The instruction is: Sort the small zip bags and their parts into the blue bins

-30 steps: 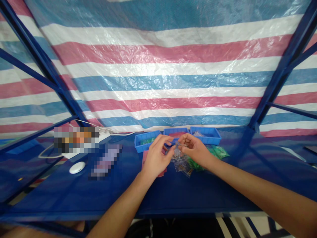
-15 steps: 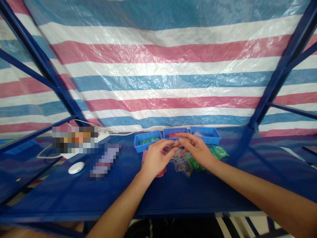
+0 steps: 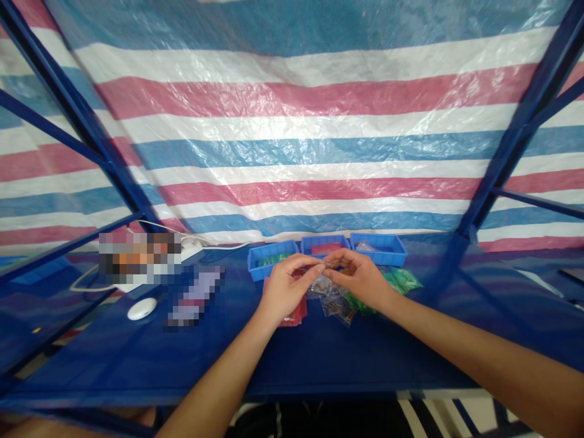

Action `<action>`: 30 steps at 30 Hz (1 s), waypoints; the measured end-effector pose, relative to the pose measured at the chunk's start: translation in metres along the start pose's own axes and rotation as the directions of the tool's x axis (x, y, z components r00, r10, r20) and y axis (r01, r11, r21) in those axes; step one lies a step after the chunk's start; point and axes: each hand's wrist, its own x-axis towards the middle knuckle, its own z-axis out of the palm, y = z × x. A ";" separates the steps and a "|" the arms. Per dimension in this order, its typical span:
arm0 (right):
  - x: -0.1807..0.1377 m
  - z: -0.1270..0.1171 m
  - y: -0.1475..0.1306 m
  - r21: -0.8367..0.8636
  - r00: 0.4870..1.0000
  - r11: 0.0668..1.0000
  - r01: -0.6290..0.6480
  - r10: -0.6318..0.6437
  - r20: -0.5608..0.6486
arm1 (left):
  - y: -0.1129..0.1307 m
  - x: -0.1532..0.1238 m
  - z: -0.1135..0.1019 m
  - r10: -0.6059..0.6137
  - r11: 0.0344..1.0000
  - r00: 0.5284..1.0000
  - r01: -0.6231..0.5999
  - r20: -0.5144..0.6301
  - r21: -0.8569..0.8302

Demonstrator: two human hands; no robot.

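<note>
My left hand (image 3: 288, 285) and my right hand (image 3: 360, 277) meet over the blue table, thumbs and fingertips pinched together. What they grip at the fingertips is too small to make out. Just below them lies a clear plastic bag (image 3: 322, 286); whether it touches the fingers I cannot tell. Clear bags with small brass-coloured pieces (image 3: 338, 307) lie in front of my right hand. Red bags (image 3: 296, 313) are partly hidden under my left hand. Green bags (image 3: 401, 280) lie beside and beneath my right wrist.
Behind the hands stand three blue bins: the left bin (image 3: 252, 267) with green items, the middle bin (image 3: 305, 246) with red, the right bin (image 3: 396, 257) with clear bags. To the left lie a white oval object (image 3: 142, 309), a blurred-out item (image 3: 196, 298) and white cables (image 3: 223, 247).
My right hand's fingers have curled inward and drawn into a pinch against the left fingertips. My left hand has shifted slightly, and more of the red bags shows below it.
</note>
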 end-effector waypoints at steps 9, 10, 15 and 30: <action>0.003 -0.002 0.001 0.029 1.000 1.000 -0.004 0.003 0.011 | -0.003 -0.001 0.002 -0.007 1.000 1.000 0.008 -0.015 0.009; 0.003 -0.003 0.000 0.018 1.000 1.000 -0.002 0.001 0.017 | -0.003 -0.001 0.001 0.006 0.999 1.000 -0.005 -0.019 0.033; 0.002 -0.007 -0.003 -0.090 0.997 0.993 0.082 -0.080 0.021 | 0.003 0.001 -0.003 0.102 0.983 0.995 -0.103 0.010 0.152; 0.003 -0.008 0.005 -0.052 0.999 0.998 0.039 -0.039 0.016 | -0.005 0.000 -0.005 0.082 0.974 0.997 -0.078 -0.010 0.215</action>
